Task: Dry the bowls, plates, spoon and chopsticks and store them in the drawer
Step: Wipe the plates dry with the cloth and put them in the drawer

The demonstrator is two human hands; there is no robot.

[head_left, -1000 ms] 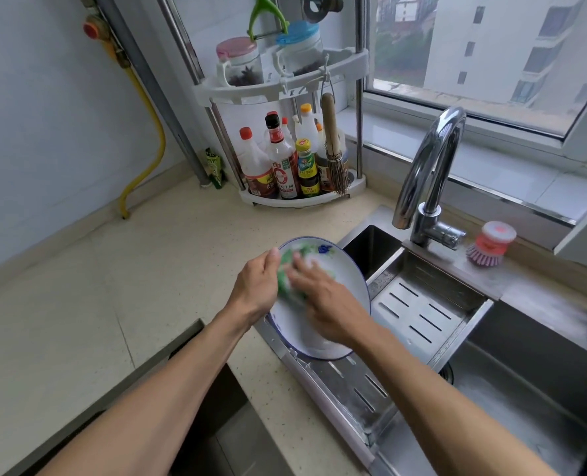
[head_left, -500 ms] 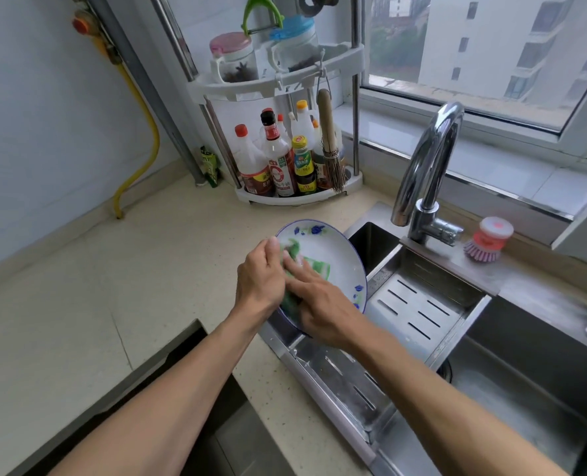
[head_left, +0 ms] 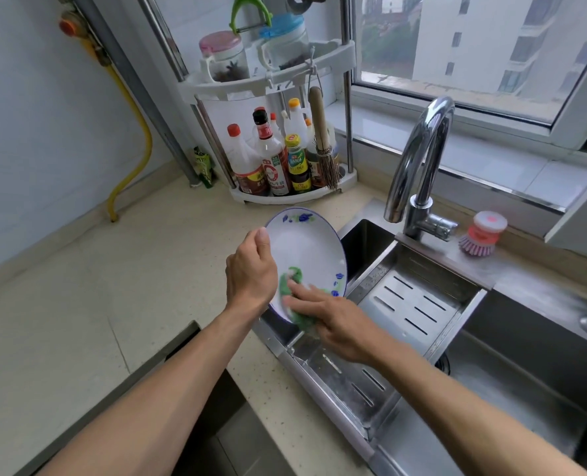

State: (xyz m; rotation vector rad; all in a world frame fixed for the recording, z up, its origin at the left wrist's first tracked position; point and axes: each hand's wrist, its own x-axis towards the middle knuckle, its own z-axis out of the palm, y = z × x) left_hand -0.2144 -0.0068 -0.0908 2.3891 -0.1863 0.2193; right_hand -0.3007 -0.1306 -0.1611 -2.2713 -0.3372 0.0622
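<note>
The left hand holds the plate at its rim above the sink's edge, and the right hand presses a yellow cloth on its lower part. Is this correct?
Not quite: the cloth is green, not yellow, as the head view shows. The rest holds: the left hand holds the plate at its rim above the sink edge, and the right hand presses the cloth on the plate's lower part.

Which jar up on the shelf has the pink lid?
The left jar on the top tier of the white rack has the pink lid. The jar beside it, to the right, has a blue lid.
</note>
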